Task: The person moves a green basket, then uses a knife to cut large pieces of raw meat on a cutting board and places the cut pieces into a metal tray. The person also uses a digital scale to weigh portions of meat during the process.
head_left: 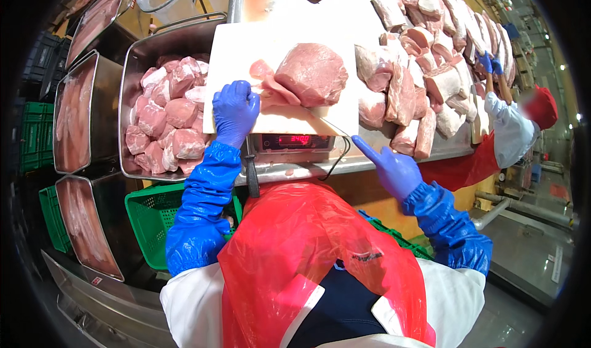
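Observation:
A large piece of pink meat (317, 74) lies on a white cutting board (283, 123). From its lower left side a thin flap of meat (277, 94) spreads toward my left hand (235, 113). In a blue glove, that hand is closed at the flap's left end, and its fingers appear to pinch it. My right hand (395, 166), also gloved, grips a knife (332, 127) with the index finger stretched along it. The thin blade points up and left, its tip at the meat's lower edge. The knife's handle is hidden in my palm.
Left of the board stands a metal tub (126, 132) of meat chunks. Many meat pieces (403, 96) cover the table's right side. A digital scale (295, 142) sits under the board's front edge, beside a dark handle (252, 177). A green crate (151, 219) and a co-worker (511, 126) are nearby.

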